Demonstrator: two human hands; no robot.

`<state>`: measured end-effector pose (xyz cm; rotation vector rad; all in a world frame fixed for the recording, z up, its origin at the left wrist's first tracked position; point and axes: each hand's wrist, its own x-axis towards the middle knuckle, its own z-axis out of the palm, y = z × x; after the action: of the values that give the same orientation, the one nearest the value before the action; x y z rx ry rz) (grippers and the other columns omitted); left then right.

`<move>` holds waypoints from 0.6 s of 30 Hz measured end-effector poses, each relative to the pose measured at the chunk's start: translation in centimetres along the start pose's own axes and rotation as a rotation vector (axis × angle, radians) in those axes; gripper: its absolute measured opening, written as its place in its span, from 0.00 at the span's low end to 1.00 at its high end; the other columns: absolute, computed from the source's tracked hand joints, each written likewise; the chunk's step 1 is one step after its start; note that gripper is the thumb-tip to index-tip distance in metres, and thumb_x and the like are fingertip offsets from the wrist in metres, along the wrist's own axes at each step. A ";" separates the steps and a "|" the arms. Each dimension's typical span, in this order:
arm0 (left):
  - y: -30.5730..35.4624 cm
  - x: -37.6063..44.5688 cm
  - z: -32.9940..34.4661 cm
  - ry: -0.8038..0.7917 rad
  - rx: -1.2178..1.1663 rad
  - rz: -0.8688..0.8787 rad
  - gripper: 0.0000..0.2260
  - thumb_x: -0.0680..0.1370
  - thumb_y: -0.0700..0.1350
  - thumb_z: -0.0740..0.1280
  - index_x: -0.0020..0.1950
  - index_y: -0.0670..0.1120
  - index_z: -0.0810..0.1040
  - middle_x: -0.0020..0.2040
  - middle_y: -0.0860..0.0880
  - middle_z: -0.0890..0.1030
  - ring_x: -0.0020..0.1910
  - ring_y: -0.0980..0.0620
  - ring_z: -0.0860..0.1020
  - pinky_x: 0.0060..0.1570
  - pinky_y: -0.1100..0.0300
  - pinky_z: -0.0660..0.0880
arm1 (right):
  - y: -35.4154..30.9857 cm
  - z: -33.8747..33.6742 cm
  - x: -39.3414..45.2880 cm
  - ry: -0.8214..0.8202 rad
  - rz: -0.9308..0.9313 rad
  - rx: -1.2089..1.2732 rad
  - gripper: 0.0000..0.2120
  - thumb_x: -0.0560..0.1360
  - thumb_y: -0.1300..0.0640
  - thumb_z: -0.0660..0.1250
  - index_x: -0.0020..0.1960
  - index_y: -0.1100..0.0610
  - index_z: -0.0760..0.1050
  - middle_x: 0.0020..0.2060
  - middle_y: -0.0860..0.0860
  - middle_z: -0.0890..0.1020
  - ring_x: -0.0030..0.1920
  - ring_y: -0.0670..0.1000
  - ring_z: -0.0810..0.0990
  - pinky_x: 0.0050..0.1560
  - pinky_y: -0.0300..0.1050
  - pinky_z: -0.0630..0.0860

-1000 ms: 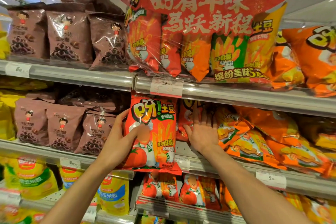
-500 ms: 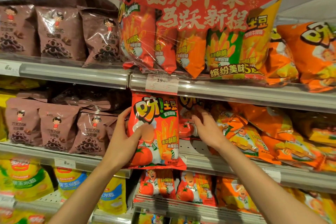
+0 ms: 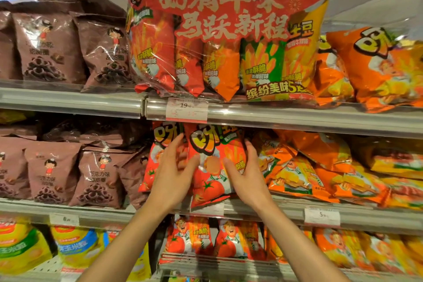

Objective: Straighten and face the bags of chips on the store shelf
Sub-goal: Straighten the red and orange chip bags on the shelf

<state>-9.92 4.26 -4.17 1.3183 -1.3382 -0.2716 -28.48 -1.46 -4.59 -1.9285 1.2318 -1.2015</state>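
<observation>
On the middle shelf, left hand and right hand clasp a red chip bag.

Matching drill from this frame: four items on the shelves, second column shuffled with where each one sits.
Items
1. large red plastic multipack of five chip bags
2. red tomato chip bag held between both hands
3. brown foil bags of chocolate rings
4. yellow and green corn snack bags

Places
A. bottom shelf, far left
B. middle shelf, centre, front
C. top shelf, centre
D. middle shelf, left of the hands

Pairs: 1-C, 2-B, 3-D, 4-A
</observation>
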 end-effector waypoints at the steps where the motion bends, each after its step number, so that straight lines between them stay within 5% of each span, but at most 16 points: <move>1: -0.6 0.1 -0.5 0.067 0.111 0.068 0.26 0.80 0.55 0.67 0.76 0.53 0.66 0.69 0.54 0.72 0.64 0.61 0.72 0.66 0.57 0.71 | 0.3 0.0 0.2 0.020 -0.009 -0.043 0.38 0.80 0.39 0.60 0.81 0.48 0.45 0.80 0.48 0.54 0.79 0.49 0.55 0.74 0.45 0.56; 6: -4.2 -0.1 -1.8 0.158 0.433 0.142 0.28 0.77 0.59 0.62 0.76 0.52 0.68 0.76 0.42 0.63 0.75 0.43 0.61 0.70 0.43 0.64 | 0.4 1.9 -1.0 0.135 -0.146 -0.258 0.31 0.82 0.37 0.48 0.81 0.45 0.45 0.81 0.51 0.46 0.80 0.52 0.46 0.79 0.54 0.52; 10: -6.2 -0.4 -1.4 0.061 0.460 0.106 0.31 0.77 0.63 0.60 0.79 0.57 0.61 0.81 0.44 0.52 0.80 0.44 0.53 0.73 0.41 0.61 | 0.3 3.8 -1.7 0.079 -0.220 -0.414 0.44 0.74 0.25 0.51 0.80 0.42 0.36 0.80 0.49 0.35 0.79 0.49 0.33 0.78 0.53 0.37; 18: -7.1 0.2 -1.5 0.046 0.509 0.130 0.32 0.77 0.64 0.61 0.79 0.58 0.60 0.82 0.46 0.51 0.79 0.45 0.55 0.71 0.40 0.63 | 1.2 5.8 0.5 0.266 -0.217 -0.503 0.40 0.78 0.29 0.50 0.81 0.52 0.48 0.79 0.59 0.56 0.80 0.57 0.50 0.78 0.60 0.46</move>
<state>-5.01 2.54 -9.30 1.6322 -1.5031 0.2035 -23.67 -2.50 -7.94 -2.3691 1.6164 -1.3916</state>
